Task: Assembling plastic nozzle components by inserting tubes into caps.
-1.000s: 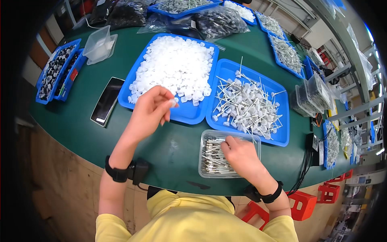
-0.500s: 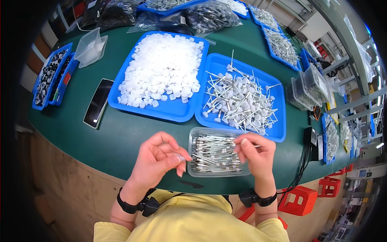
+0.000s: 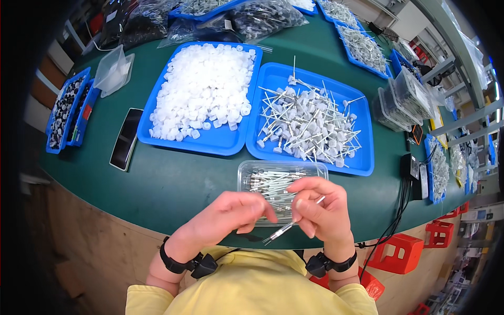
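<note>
My left hand and my right hand meet just above the near table edge, over a clear plastic tray of thin metal-tipped rods. My right hand pinches one thin rod that slants down to the left. My left hand's fingers are closed around something small and white that I can barely see, close to the rod's upper end. Beyond the tray lie a blue tray of small white caps and a blue tray of assembled white caps with rods.
A dark phone lies at the left on the green table. Blue bins of dark parts, a clear tub, bagged parts and more trays ring the far side. Clear containers, cables and red stools are at the right.
A second ago my left hand was at the cap tray and my right hand in the clear tray. Both have come back toward my body and now meet, with a rod in the right hand.
</note>
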{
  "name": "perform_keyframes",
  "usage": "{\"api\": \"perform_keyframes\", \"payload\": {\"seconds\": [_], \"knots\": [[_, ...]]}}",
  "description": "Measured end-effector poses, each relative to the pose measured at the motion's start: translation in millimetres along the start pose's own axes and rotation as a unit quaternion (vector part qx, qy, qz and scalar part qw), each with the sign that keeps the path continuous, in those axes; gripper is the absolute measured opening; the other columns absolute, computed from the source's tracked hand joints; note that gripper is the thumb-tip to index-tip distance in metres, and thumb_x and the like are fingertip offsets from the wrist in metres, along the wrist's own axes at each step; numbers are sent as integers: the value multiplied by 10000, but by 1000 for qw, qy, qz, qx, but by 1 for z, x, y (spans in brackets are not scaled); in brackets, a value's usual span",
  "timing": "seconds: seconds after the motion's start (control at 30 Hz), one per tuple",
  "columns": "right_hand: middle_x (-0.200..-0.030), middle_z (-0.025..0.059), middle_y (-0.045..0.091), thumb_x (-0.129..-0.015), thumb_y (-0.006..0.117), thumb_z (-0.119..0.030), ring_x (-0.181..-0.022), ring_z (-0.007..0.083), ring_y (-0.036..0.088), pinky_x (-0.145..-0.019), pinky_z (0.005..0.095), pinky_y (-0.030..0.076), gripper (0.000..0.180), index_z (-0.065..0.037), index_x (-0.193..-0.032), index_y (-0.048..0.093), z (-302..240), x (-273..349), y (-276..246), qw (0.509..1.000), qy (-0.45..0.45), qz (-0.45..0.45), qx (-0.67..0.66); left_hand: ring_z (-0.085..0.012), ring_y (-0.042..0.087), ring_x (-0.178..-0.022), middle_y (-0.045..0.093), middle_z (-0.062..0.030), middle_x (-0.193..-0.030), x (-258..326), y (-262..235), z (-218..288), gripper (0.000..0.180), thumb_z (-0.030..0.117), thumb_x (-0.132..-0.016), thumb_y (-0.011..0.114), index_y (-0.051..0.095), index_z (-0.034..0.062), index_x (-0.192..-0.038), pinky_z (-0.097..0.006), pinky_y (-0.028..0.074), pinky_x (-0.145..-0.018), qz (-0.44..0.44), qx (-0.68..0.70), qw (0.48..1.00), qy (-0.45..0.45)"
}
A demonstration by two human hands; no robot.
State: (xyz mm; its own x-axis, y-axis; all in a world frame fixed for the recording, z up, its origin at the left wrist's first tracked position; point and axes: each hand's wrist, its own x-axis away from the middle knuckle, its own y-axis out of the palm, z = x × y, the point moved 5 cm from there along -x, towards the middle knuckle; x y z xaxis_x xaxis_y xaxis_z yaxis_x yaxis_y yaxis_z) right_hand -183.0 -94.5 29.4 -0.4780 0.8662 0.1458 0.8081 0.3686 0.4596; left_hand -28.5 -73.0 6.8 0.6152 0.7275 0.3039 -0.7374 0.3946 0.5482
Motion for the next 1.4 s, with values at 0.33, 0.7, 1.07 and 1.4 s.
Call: {"api": "perform_keyframes", "payload": {"seconds": [0.33, 0.7, 1.07, 1.4], "knots": [[-721, 32, 584, -741, 658, 13, -529, 54, 490, -444, 182, 349, 315, 6, -1039, 554, 13, 3, 18, 984, -122, -66, 111, -109, 488, -734, 525, -41, -868, 6, 14, -2, 86, 32, -803, 613, 616, -30, -862, -221, 389, -659, -24, 1, 1000, 11], [-650, 123, 601, -819, 557, 11, -440, 154, 569, -321, 201, 365, 109, 34, -907, 497, 8, 13, 1, 993, -58, 100, -36, -163, 515, -748, 559, -174, -972, 11, 2, -3, 307, 74, -899, 430, 475, -130, -1123, -299, 464, -739, 57, 142, 986, 61], [-774, 201, 614, -849, 514, -18, -579, 229, 625, -439, 272, 497, 201, 111, -1002, 526, 8, 15, 3, 984, -89, 23, -150, -274, 525, -1056, 468, -210, -1194, 17, 4, -12, 269, 88, -913, 429, 497, -94, -1098, -377, 428, -924, 8, 216, 975, 60], [-699, 145, 597, -770, 543, 80, -548, 179, 614, -412, 227, 456, 89, 112, -844, 579, -5, 25, 13, 987, -155, 43, 13, -195, 567, -875, 553, -145, -1031, 17, 1, -14, 212, 23, -852, 528, 549, -66, -1044, -329, 465, -817, 7, 209, 970, 127]]}}
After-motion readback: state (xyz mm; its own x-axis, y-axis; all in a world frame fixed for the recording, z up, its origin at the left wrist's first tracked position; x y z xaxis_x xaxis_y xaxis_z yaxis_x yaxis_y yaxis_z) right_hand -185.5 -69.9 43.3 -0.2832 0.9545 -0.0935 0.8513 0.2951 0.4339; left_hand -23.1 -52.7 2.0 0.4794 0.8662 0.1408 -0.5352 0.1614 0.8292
